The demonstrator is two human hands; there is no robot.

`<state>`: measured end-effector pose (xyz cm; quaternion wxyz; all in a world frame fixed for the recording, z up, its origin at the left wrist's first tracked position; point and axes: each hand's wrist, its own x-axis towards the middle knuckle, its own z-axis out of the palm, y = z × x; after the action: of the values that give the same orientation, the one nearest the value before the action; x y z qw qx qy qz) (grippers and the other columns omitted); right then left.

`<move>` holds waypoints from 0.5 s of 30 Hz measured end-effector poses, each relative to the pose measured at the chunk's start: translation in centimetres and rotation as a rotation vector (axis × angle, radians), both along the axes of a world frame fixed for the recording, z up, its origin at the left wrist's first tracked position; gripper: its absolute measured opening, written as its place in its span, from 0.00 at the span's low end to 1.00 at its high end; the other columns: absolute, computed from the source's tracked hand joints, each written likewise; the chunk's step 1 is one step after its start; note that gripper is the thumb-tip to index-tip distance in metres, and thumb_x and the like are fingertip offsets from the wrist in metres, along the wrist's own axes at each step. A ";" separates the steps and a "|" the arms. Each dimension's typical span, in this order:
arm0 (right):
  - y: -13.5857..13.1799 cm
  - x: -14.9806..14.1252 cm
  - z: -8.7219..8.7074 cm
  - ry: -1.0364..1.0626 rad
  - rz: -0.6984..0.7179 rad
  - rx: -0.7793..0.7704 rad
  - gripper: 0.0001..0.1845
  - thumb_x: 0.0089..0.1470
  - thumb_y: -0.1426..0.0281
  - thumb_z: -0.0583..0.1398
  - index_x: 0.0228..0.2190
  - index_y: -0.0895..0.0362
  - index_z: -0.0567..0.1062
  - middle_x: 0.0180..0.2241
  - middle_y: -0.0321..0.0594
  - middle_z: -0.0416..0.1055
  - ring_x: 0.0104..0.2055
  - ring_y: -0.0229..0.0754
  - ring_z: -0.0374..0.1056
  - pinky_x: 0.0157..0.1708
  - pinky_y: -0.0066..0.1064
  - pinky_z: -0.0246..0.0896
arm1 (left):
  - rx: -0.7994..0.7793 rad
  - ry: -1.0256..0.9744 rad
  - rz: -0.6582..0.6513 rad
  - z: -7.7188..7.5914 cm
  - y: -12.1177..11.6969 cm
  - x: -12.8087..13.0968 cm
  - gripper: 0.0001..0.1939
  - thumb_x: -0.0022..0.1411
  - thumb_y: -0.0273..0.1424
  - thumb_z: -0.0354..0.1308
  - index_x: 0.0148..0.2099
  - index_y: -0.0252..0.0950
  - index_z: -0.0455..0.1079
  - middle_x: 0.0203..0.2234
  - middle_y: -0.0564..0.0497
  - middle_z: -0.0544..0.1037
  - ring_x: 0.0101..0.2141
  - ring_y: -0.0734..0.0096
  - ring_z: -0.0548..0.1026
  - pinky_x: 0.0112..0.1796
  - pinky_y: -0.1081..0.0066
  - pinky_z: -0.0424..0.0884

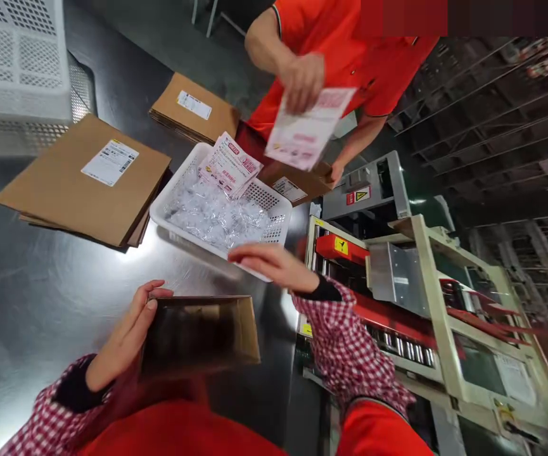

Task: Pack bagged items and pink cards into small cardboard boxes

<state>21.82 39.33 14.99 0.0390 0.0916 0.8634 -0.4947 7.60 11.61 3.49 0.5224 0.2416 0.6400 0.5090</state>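
Observation:
My left hand (128, 332) grips the left edge of an open cardboard box (251, 329), thumb and fingers at its rim. The box's inside is dark and its floor is hard to make out. My right hand (276, 263) reaches over the near right rim of a white plastic basket (185, 239). Its fingers are stretched out and nothing shows in them. Small clear plastic packets (216, 215) fill the basket, and a stack of pink-and-white printed cards (230, 166) leans at its far side.
Flattened cardboard boxes with labels (78, 177) are stacked at left, with another stack (197, 111) behind. Across the table, a co-worker's hand (305, 79) holds printed sheets (309, 130) above a box (297, 183). A roller machine (397, 278) stands at right; white crates (17, 63) stand far left.

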 end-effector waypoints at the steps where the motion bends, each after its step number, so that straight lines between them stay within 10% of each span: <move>1: 2.1 -0.3 -1.2 0.023 -0.201 0.014 0.15 0.59 0.64 0.56 0.42 0.60 0.73 0.39 0.44 0.75 0.42 0.39 0.70 0.46 0.34 0.65 | 0.003 -0.015 0.003 0.0 -0.1 0.0 0.24 0.68 0.47 0.40 0.61 0.44 0.51 0.55 0.49 0.65 0.53 0.62 0.64 0.56 0.61 0.56; 7: 10.4 -3.1 -6.6 0.097 -0.894 -0.094 0.11 0.47 0.65 0.62 0.30 0.61 0.72 0.26 0.36 0.70 0.29 0.36 0.67 0.34 0.31 0.67 | -0.031 -0.007 -0.105 0.4 -0.1 -0.3 0.19 0.69 0.47 0.38 0.54 0.45 0.59 0.51 0.52 0.67 0.53 0.66 0.64 0.53 0.67 0.58; 12: 0.9 -0.2 -3.2 0.056 -0.060 -0.262 0.12 0.56 0.66 0.59 0.38 0.59 0.77 0.35 0.42 0.75 0.37 0.38 0.71 0.40 0.31 0.67 | 0.006 0.042 -0.120 1.1 0.0 -0.7 0.19 0.69 0.45 0.38 0.52 0.42 0.60 0.54 0.51 0.65 0.56 0.65 0.61 0.57 0.66 0.55; 15: -5.3 6.5 -3.3 0.142 -0.195 -0.169 0.11 0.56 0.67 0.59 0.40 0.57 0.76 0.38 0.43 0.76 0.41 0.39 0.71 0.44 0.32 0.66 | -0.054 0.090 -0.119 1.5 -0.2 -0.4 0.20 0.67 0.47 0.41 0.52 0.41 0.61 0.52 0.49 0.67 0.54 0.61 0.64 0.57 0.63 0.56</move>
<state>28.35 34.01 11.65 -0.0629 0.1362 0.8062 -0.5724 7.24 11.45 4.99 0.5288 0.2875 0.6608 0.4484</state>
